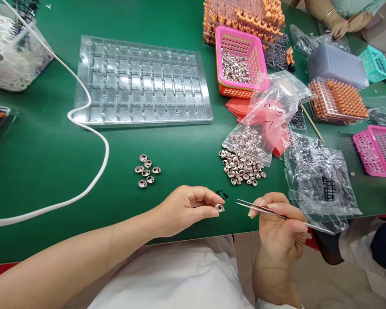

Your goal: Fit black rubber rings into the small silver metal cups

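Note:
Between thumb and fingers, my left hand (188, 209) holds a small silver metal cup (219, 207) with a dark centre. My right hand (281, 227) grips metal tweezers (266, 210), whose tips point left toward the cup without touching it. Tiny black parts (224, 194) lie on the green table just beyond the cup. A small group of silver cups (146, 172) with dark spots inside sits left of my hands. Farther right is a larger pile of silver cups (242, 167), partly under a clear plastic bag (254, 141).
A clear compartment tray (141, 81) lies at the back left, with a white cable (99, 171) beside it. A pink basket (241, 56) holds more cups. Stacked orange parts (244, 17), plastic bags (318, 180) and another pink basket (376, 152) stand right. A person's hands (344, 25) are at the far right.

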A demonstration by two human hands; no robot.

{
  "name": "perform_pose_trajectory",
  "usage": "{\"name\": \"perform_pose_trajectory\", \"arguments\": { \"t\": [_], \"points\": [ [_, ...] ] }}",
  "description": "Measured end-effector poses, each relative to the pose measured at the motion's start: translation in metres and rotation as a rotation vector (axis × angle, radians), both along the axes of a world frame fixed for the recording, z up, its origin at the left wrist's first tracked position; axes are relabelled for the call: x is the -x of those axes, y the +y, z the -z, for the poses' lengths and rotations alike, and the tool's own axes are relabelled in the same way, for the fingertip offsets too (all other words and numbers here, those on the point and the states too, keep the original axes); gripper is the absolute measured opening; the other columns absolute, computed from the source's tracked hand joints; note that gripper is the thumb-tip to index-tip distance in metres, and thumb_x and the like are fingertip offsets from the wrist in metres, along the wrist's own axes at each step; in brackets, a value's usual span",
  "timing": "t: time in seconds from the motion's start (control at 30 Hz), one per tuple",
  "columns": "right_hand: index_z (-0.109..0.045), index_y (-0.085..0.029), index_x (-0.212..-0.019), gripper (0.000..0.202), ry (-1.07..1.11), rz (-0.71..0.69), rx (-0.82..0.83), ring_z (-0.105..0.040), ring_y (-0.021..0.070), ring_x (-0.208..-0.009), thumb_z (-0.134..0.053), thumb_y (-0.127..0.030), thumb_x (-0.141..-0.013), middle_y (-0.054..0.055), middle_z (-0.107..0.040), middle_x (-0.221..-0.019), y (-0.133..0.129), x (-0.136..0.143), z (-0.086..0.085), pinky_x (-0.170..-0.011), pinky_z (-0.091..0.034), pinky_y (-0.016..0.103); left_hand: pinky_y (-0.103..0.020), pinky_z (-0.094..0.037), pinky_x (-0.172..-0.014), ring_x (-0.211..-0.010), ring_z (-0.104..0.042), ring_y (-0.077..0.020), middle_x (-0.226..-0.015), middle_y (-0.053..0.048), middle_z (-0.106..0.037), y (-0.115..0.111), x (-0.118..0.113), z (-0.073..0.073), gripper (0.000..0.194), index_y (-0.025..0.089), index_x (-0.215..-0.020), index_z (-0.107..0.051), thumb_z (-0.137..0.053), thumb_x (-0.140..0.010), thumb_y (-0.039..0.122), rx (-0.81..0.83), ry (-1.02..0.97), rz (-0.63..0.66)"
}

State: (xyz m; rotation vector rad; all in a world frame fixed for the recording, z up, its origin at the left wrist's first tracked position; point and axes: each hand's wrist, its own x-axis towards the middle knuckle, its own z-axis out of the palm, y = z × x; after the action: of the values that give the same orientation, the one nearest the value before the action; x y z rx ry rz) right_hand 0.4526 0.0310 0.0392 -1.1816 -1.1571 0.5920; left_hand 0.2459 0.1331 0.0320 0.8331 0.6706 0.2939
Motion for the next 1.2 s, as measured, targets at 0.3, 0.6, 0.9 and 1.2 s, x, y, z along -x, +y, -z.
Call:
{"name": "perform_pose_trajectory", "arguments": {
  "t": [0.3,0.6,0.9,1.2],
  "points": [
    [-0.059,-0.023,-0.109,0.014,-0.044,-0.053,0.143,-0.068,0.016,-0.073,-0.055,-0.017,-0.097,0.004,-0.059,-0.097,-0.012,0.005,-0.007,-0.061,-0.063,0.035,-0.026,-0.056,-0.076,-0.078,-0.069,-0.016,-0.086,-0.004,-0.076,0.0,0.0,-0.003,0.021,0.015,-0.096,-0.076,-0.074,-0.08,0.028,-0.31,0.149,0.025],
    [-0.065,-0.02,-0.107,0.024,-0.212,-0.04,0.082,-0.071,0.0226,-0.087,-0.062,-0.005,-0.089,0.007,-0.069,-0.095,-0.018,0.01,0.004,-0.066,-0.065,0.039,-0.025,-0.056,-0.074,-0.075,-0.068,-0.0153,-0.084,-0.003,-0.076,0.0,0.0,-0.003,0.016,0.016,-0.09,-0.074,-0.076,-0.079,0.026,-0.379,0.189,0.002],
    [-0.065,-0.02,-0.107,0.028,-0.209,-0.071,0.078,-0.071,0.022,-0.088,-0.063,-0.002,-0.087,0.006,-0.07,-0.096,-0.017,0.011,0.005,-0.069,-0.065,0.039,-0.025,-0.056,-0.075,-0.076,-0.068,-0.0152,-0.084,-0.003,-0.075,-0.001,0.0,-0.002,0.016,0.015,-0.09,-0.074,-0.077,-0.079,0.026,-0.413,0.179,-0.007],
    [-0.064,-0.021,-0.106,0.024,-0.232,-0.057,0.111,-0.073,0.022,-0.086,-0.062,-0.005,-0.089,0.007,-0.071,-0.095,-0.017,0.012,0.006,-0.065,-0.065,0.037,-0.025,-0.056,-0.075,-0.077,-0.068,-0.0153,-0.085,-0.003,-0.075,-0.001,0.0,-0.002,0.015,0.016,-0.09,-0.073,-0.077,-0.079,0.026,-0.392,0.19,0.002]
  ]
}}
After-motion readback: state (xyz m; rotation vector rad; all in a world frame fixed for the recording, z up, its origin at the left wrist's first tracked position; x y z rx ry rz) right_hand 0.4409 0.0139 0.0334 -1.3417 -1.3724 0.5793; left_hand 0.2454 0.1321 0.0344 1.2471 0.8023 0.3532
